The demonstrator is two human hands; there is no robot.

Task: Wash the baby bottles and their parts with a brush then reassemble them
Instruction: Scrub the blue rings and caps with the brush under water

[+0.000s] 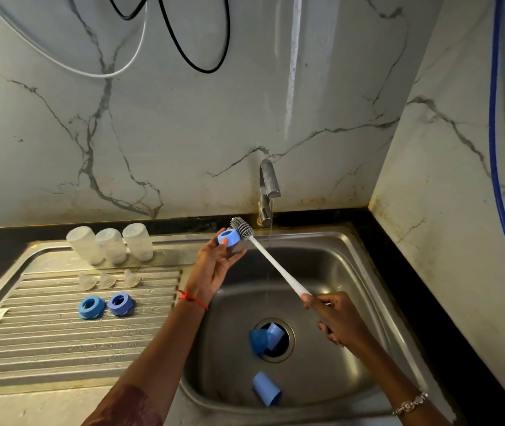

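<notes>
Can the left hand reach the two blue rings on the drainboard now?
Probably not yet: the left hand already holds a blue ring. Nothing blocks the path to the two rings.

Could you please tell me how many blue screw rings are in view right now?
3. Two rings lie side by side on the drainboard: one left, one right. The third is in the left hand, against the brush. None appear hidden.
</notes>
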